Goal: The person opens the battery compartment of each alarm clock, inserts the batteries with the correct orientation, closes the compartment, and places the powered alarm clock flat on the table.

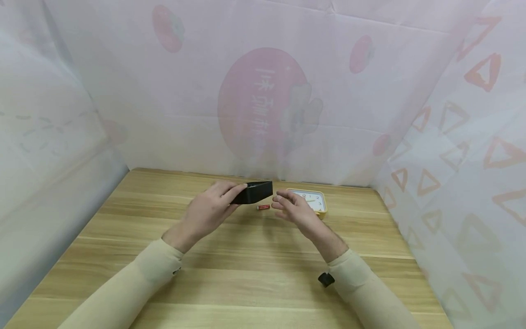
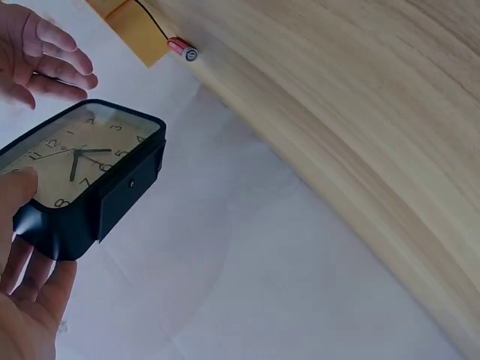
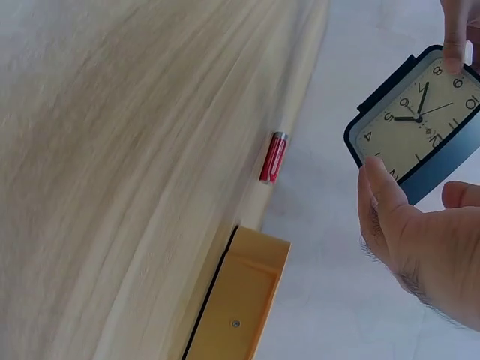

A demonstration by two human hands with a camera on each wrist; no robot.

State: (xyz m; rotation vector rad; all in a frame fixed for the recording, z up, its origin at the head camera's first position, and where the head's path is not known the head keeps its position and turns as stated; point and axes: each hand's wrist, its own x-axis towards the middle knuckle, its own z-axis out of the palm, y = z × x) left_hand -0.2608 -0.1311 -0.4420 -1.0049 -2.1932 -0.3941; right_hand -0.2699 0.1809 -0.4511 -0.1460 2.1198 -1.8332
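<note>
Presently, the left hand (image 1: 209,208) grips a black rectangular table clock with a cream dial (image 1: 260,193), raised above the pale wood-grain worktop (image 1: 230,283) and tilted. The thumb lies over the front at the dial's edge, with the fingers against the opposite side of the casing. The left wrist view shows a flat black piece with a small screw (image 2: 132,183) along one side of this clock.

The right hand (image 1: 297,210) holds nothing; its fingers are spread loosely, slightly bent, just beside the free end of the black clock and apart from it.

Below the raised clock, a small red cylindrical battery with a silvery end (image 1: 263,207) lies on the worktop. Near it, partly hidden behind the right hand, a yellow rounded-square clock with a white dial (image 1: 316,201) lies face up. Both forearms wear cream sleeves (image 1: 135,274).
</note>
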